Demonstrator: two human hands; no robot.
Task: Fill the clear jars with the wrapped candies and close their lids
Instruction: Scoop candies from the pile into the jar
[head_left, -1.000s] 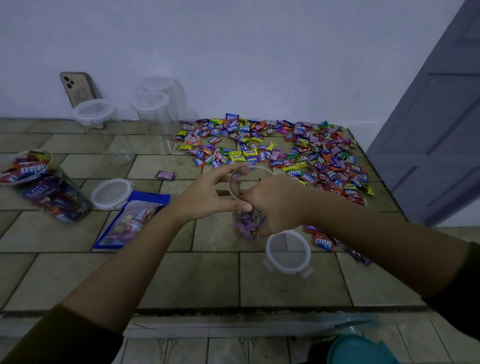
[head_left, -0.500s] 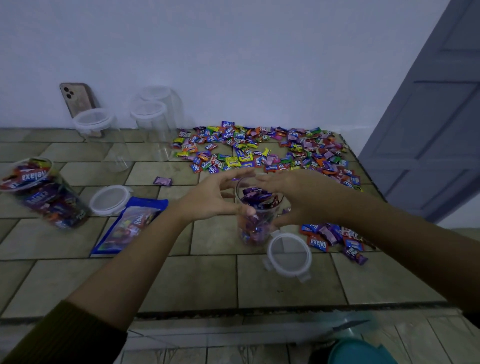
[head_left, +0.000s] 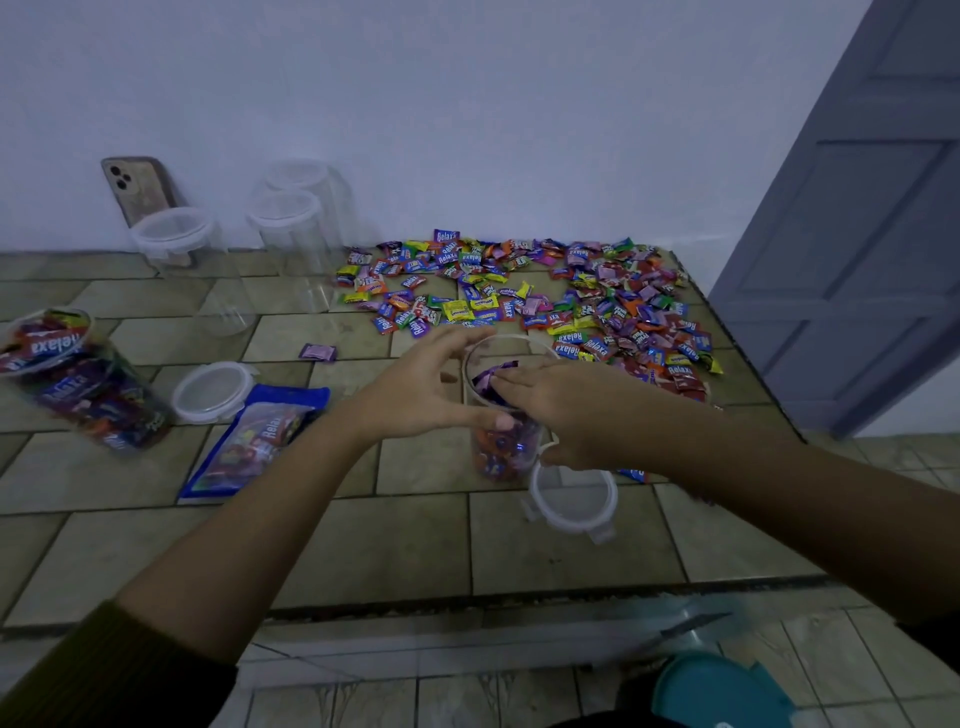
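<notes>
As the left hand is curling round the centre jar, the right hand, fingers now flattened together, is pressing freshly dropped candies down; the jar is seemingly nearing full.

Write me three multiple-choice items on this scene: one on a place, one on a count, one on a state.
1. Where is the phone?
A. leaning on the wall
B. on a chair
C. inside a drawer

2. How many loose lids lie out?
A. none
B. two
C. four

3. The jar that the left hand holds is:
A. closed and empty
B. open, with candies in it
C. tipped on its side

Answers:
1 A: it stands tilted against the wall behind an empty jar.
2 B: one lies beside the candy bag, the other just in front of the held jar.
3 B: its mouth is uncovered, and the right hand lays flat fingers on the purple candies at the top.
</notes>
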